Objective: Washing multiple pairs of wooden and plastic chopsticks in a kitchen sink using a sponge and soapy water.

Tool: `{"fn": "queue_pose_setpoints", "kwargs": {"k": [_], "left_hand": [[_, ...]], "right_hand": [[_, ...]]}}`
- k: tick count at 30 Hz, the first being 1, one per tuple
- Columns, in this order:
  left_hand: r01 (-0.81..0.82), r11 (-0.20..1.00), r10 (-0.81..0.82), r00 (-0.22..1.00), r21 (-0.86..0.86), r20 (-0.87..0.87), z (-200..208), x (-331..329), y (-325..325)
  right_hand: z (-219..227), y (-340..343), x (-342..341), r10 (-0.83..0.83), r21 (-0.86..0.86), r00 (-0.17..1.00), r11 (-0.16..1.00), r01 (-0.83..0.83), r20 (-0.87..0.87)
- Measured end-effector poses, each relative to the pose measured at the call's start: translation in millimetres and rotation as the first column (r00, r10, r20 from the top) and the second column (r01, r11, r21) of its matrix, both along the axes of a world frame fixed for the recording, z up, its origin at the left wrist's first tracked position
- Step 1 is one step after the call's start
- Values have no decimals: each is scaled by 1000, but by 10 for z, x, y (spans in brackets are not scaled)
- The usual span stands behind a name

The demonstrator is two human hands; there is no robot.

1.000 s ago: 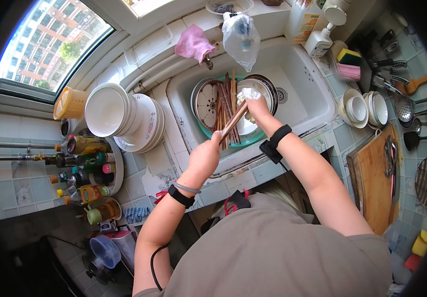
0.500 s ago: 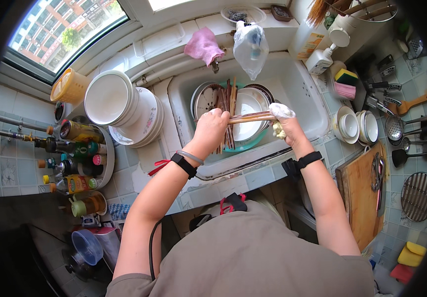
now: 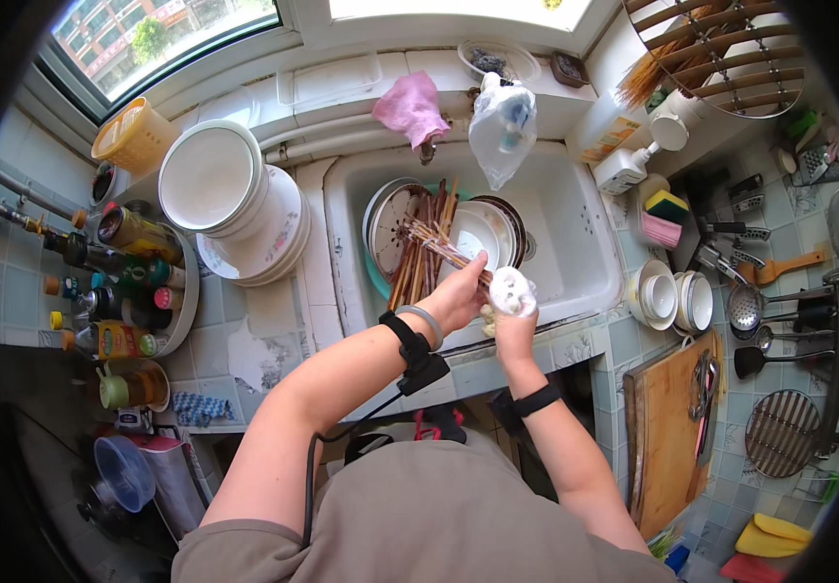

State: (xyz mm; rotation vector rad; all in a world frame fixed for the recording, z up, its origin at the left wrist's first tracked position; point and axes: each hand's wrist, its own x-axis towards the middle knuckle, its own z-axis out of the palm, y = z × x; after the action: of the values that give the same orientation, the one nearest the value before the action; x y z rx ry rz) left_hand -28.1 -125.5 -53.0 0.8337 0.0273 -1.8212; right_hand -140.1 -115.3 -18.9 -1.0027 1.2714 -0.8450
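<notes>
My left hand (image 3: 460, 295) is closed around a bundle of chopsticks (image 3: 436, 243) over the near part of the sink. Their far ends fan out, pointing up and left. Close beside it, my right hand (image 3: 515, 335) grips a foamy white cloth or sponge (image 3: 512, 291) at the near end of the bundle; a yellowish bit shows below the foam. Under my hands, more loose chopsticks (image 3: 406, 277) lean in a green basin (image 3: 375, 274). White bowls (image 3: 473, 231) and a patterned dish (image 3: 387, 216) sit there too, partly covered by the chopsticks.
The white sink (image 3: 575, 262) has a pink cloth (image 3: 412, 109) and a plastic bag (image 3: 503, 136) above it. Stacked bowls (image 3: 208, 180) and plates (image 3: 279, 248) stand left, near bottles (image 3: 138, 282). Small bowls (image 3: 655, 294), a cutting board (image 3: 670, 437) and hanging utensils (image 3: 752, 309) are right.
Both hands have come nearer to me and closer together. The bundle has swung from lying level between them to slanting away up and left, its near end now at the foamy cloth or sponge.
</notes>
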Motion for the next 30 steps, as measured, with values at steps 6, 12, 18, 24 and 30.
{"fn": "queue_pose_setpoints", "kwargs": {"k": [6, 12, 18, 24, 30], "left_hand": [[27, 982, -37, 998, 189, 46, -119, 176, 152], [405, 900, -370, 520, 160, 769, 81, 409, 425], [411, 896, 16, -410, 169, 912, 119, 348, 701], [419, 906, 249, -421, -57, 872, 265, 519, 916], [344, 939, -225, 570, 20, 790, 291, 711, 740]], "right_hand": [[-223, -14, -296, 359, -181, 933, 915, -359, -37], [-258, -452, -72, 215, 127, 963, 963, -237, 165], [-681, -474, 680, 132, 183, 987, 972, -148, 95], [-603, -949, 650, 121, 311, 932, 921, -233, 340], [-398, -851, 804, -6, 330, 909, 933, -146, 417]]}}
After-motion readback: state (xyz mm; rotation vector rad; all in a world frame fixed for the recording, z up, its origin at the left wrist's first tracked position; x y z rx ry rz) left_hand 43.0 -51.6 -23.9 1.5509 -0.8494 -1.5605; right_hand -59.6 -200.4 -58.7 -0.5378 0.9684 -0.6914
